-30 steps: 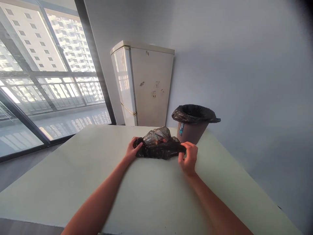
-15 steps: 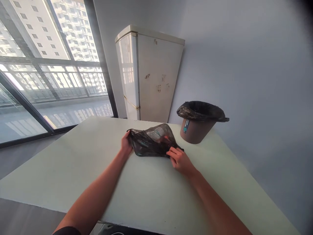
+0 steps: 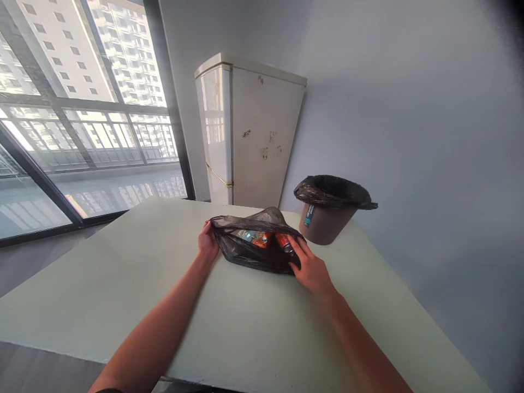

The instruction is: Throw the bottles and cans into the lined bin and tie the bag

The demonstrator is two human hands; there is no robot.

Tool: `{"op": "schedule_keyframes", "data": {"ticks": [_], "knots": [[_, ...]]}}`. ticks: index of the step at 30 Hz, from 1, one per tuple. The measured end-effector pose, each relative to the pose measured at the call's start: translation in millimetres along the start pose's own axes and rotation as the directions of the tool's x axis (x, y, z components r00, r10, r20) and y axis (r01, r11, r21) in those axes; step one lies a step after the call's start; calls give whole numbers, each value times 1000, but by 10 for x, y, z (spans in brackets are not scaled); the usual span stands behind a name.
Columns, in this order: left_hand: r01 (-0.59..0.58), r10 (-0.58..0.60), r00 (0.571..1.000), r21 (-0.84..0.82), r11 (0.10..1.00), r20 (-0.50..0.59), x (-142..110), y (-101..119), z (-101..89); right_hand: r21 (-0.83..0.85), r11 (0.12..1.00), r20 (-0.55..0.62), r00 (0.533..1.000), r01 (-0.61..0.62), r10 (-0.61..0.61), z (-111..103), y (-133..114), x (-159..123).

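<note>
A black plastic bag (image 3: 249,257) lies on the pale table (image 3: 123,284), its mouth pulled open toward me. Inside show orange and red wrappers or cans (image 3: 266,239). My left hand (image 3: 207,244) grips the bag's left edge with closed fingers. At the right edge of the opening, my right hand (image 3: 310,266) holds the bag, fingers curled on the plastic. Both forearms reach in from the bottom of the view.
A brown waste bin (image 3: 327,215) lined with a black bag stands on the table just right of and behind the bag. A stained white fridge (image 3: 249,131) stands behind the table against the grey wall. Large windows (image 3: 82,120) fill the left side.
The bag, bunched up a second ago, has been spread open between my hands, and its colourful contents now show. My right hand shifted down to the right edge of the opening.
</note>
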State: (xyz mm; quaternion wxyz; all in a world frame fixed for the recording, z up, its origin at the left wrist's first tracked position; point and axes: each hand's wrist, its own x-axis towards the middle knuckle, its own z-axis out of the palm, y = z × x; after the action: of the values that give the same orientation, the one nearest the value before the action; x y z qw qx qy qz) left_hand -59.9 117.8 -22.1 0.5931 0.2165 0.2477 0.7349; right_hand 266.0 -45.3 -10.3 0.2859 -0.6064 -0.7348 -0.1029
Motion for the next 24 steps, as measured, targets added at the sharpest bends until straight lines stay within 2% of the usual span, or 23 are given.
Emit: {"op": "schedule_keyframes", "data": {"ticks": [3, 7, 9, 10, 11, 12, 13, 14, 15, 16, 17, 18, 19, 21, 24], "knots": [[-42, 43, 999, 56, 998, -12, -2, 7, 14, -3, 997, 104, 992, -76, 76, 29, -36, -30], [-126, 142, 987, 182, 975, -76, -34, 31, 40, 92, 980, 99, 981, -176, 167, 120, 12, -61], [-206, 241, 964, 258, 944, -114, -100, 89, 75, 125, 971, 74, 978, -203, 195, 156, 63, -58], [-289, 339, 936, 344, 893, -93, -149, 131, 100, 135, 970, 60, 979, -202, 196, 161, 83, -49], [-406, 461, 887, 458, 791, -10, -208, 178, 132, 143, 972, 40, 983, -186, 182, 155, 95, -36], [-543, 568, 809, 562, 624, 151, -276, 223, 169, 151, 977, 9, 988, -152, 152, 136, 97, -20], [-684, 606, 698, 607, 405, 382, -350, 261, 213, 156, 982, -35, 993, -108, 114, 105, 89, -2], [-803, 544, 563, 567, 183, 622, -428, 286, 261, 153, 986, -85, 994, -61, 75, 65, 71, 15], [-884, 406, 435, 468, 19, 804, -506, 294, 313, 145, 989, -136, 990, -17, 37, 20, 46, 31], [-930, 249, 338, 363, -58, 908, -582, 284, 367, 137, 990, -179, 984, 23, 1, -28, 16, 44], [-951, 117, 283, 294, -94, 952, -652, 261, 418, 135, 989, -207, 978, 63, -34, -73, -16, 54], [-958, 22, 261, 262, -113, 965, -713, 228, 465, 142, 984, -218, 973, 105, -72, -112, -47, 60], [-958, -36, 266, 259, -124, 963, -763, 191, 503, 161, 975, -214, 970, 153, -117, -142, -76, 63], [-950, -87, 303, 293, -107, 949, -826, 132, 550, 223, 940, -171, 960, 257, -222, -169, -122, 63], [-921, -136, 385, 389, 1, 913, -847, 107, 553, 295, 902, -99, 949, 315, -299, -142, -156, 52]]}}
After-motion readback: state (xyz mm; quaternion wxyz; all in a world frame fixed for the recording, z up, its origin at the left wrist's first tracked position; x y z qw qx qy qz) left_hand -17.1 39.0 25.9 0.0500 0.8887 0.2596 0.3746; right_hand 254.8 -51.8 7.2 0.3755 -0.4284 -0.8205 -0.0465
